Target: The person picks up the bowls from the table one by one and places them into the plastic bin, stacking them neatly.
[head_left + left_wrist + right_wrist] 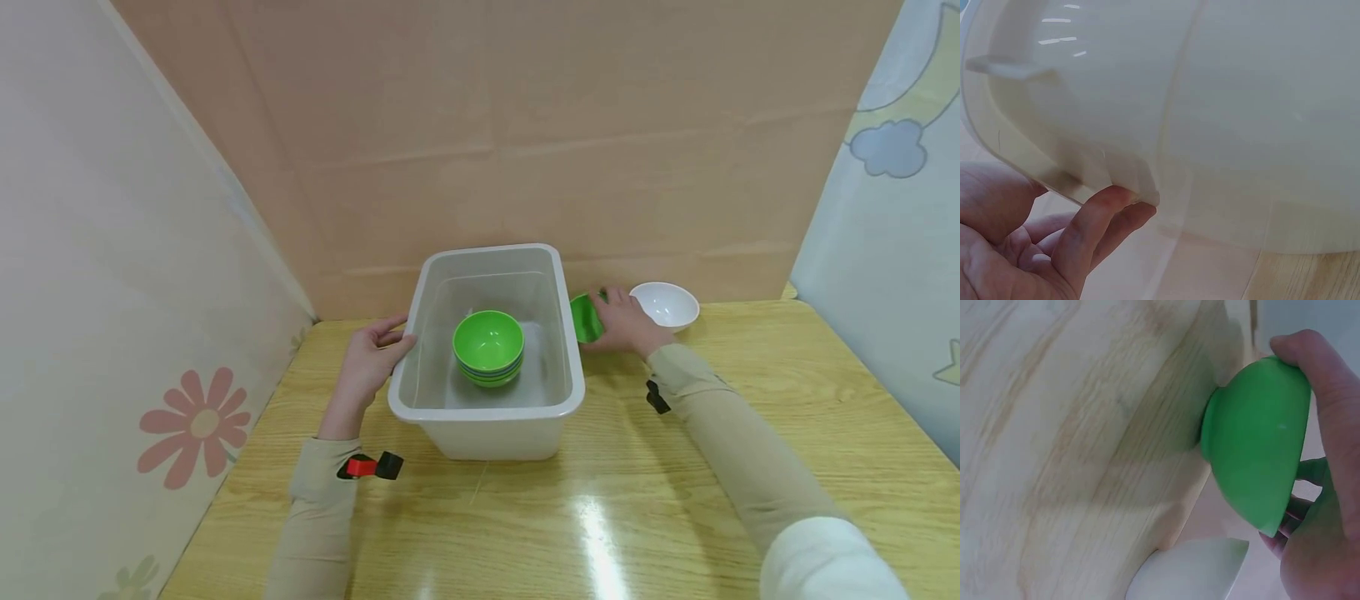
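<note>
At nine o'clock of the scene the left hand [372,357] rests against the rim of the translucent plastic tub [420,287], its fingers lightly curled under the lip as the left wrist view shows, thumb on top, steadying the tub rather than lifting it. Inside the tub, at its centre, sits a stack of green bowls [488,347], nested upright on the tub floor. Just outside the tub's right wall, at about three o'clock of it, the right hand [624,321] has its grip clamped on a single green bowl [586,317], fingers round the rim and the bowl tipped on edge, its foot toward the bench [750,433] in the right wrist view. A white bowl [666,303] stands upright on the bench just beside that hand, at its two o'clock. The step in hand looks like picking up the loose green bowl; the next move, as I judge it, calls for lifting it clear of the tub's right wall, levelling it, and lowering it onto the stack.
</note>
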